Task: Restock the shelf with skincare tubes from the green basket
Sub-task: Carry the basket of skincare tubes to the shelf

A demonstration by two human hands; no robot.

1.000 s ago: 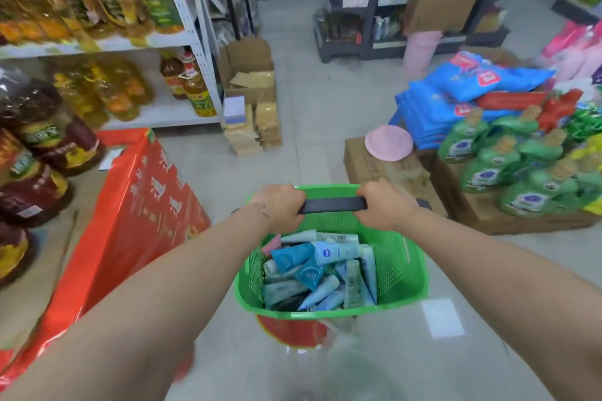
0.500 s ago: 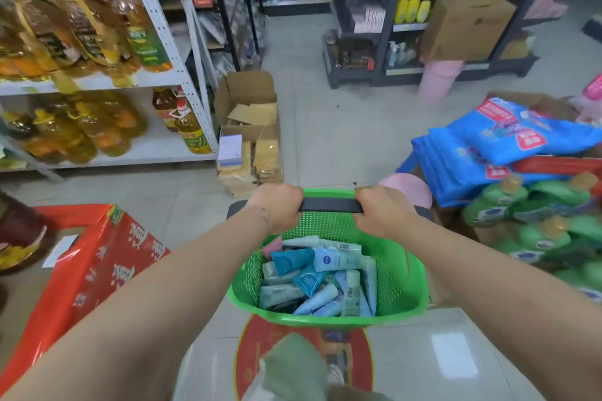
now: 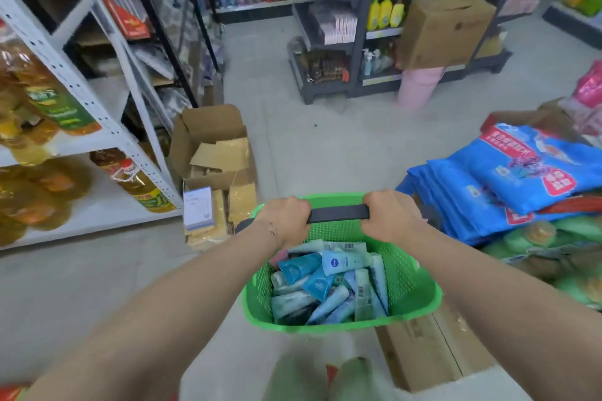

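Fingers (image 3: 298, 207) of the left hand (image 3: 286, 220) are curled tight round the black handle (image 3: 338, 213) of the green basket (image 3: 413, 273). The right hand (image 3: 389, 216) grips the same bar just beside it, with a short bare stretch of handle between the two fists. A thin bracelet (image 3: 273, 229) sits on the left wrist.

Both hands hold the basket in the air, out in front of the person and over the floor (image 3: 325, 140). The skincare tubes (image 3: 325, 283) lie loose inside it in a heap that reaches from wall to wall. They are mostly pale blue, teal and white. A white tube with a round dark-blue logo (image 3: 345, 260) lies across the top near the handle side, touching a teal tube (image 3: 298, 267) to its left.

Below the basket's right corner a closed cardboard carton (image 3: 430, 352) lies flat on the floor. Further left an open cardboard box (image 3: 211, 143) stands at the foot of a white metal rack (image 3: 107, 120) loaded with cooking-oil bottles (image 3: 140, 185). On the right, blue bags (image 3: 521, 179) are stacked above blurred green bottles (image 3: 553, 244).

Across the aisle stands a dark shelf unit (image 3: 358, 42) with yellow bottles (image 3: 386, 11) on one level. A brown box (image 3: 446, 29) rests on a pink stack of buckets (image 3: 418, 88) in front of it.
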